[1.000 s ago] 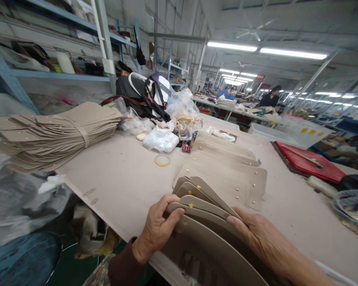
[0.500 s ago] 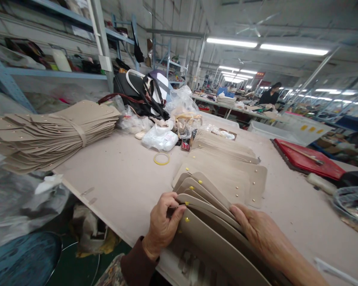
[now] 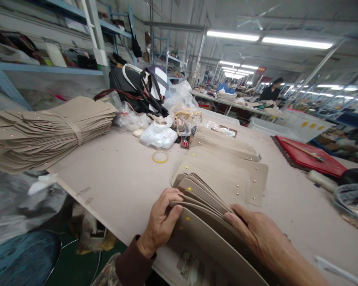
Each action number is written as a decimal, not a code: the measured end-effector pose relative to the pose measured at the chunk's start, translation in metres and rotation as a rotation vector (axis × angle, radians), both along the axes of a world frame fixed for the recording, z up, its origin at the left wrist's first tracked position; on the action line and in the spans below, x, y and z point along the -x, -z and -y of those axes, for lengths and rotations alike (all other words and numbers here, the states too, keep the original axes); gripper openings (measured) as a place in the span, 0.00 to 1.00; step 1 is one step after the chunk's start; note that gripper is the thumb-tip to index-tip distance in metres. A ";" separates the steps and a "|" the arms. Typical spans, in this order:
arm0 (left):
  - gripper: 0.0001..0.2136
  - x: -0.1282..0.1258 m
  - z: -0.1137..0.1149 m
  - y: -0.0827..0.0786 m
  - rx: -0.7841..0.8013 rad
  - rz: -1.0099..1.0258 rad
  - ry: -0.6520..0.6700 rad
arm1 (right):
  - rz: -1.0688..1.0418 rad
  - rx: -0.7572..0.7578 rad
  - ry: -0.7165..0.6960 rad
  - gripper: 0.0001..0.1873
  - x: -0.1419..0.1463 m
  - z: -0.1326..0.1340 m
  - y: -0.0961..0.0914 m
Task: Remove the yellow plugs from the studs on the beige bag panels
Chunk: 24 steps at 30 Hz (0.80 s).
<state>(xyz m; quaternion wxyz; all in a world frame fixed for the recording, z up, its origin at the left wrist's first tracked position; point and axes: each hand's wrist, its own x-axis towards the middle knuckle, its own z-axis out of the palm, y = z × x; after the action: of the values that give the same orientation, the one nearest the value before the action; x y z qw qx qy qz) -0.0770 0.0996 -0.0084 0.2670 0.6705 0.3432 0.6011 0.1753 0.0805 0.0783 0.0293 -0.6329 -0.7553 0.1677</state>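
Note:
Both hands are on a fanned sheaf of beige leather-like panels [image 3: 209, 234] at the near edge of the table. My left hand [image 3: 164, 218] pinches the panels' left edge between thumb and fingers. My right hand [image 3: 256, 234] grips the right edge of the sheaf, its thumb on top and its other fingers mostly hidden. Small yellow marks show near the panels' left corners. Beyond the hands lie more beige panels [image 3: 217, 174] with small metal studs at their right end, and a further overlapping row of panels [image 3: 226, 143] behind them.
A strapped bundle of beige panels [image 3: 53, 131] rests at the table's left edge. A yellow tape ring [image 3: 160, 156] lies mid-table, near plastic bags [image 3: 158, 135]. To the right are a red board [image 3: 310, 155] with a hammer-like tool and a clear basket [image 3: 353, 202]. Another person [image 3: 271, 91] is far back.
The panels between my hands have shifted and bunched closer at their upper edges. My right thumb has moved slightly left and down. The whole view has shifted a little.

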 end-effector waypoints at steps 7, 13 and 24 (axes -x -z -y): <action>0.11 0.021 -0.002 -0.003 0.217 -0.108 0.132 | 0.003 -0.025 -0.012 0.24 -0.005 -0.002 0.008; 0.08 0.019 -0.005 0.008 0.248 -0.107 0.052 | -0.082 0.008 -0.075 0.23 -0.008 0.001 -0.001; 0.39 0.006 0.009 0.015 -0.011 -0.407 0.000 | -0.044 0.081 -0.099 0.61 -0.010 0.019 -0.003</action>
<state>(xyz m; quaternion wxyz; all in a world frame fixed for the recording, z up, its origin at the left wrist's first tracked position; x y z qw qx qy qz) -0.0830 0.0908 -0.0239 0.1885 0.7795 0.3867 0.4552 0.1853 0.0613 0.0818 0.0121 -0.5915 -0.7775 0.2132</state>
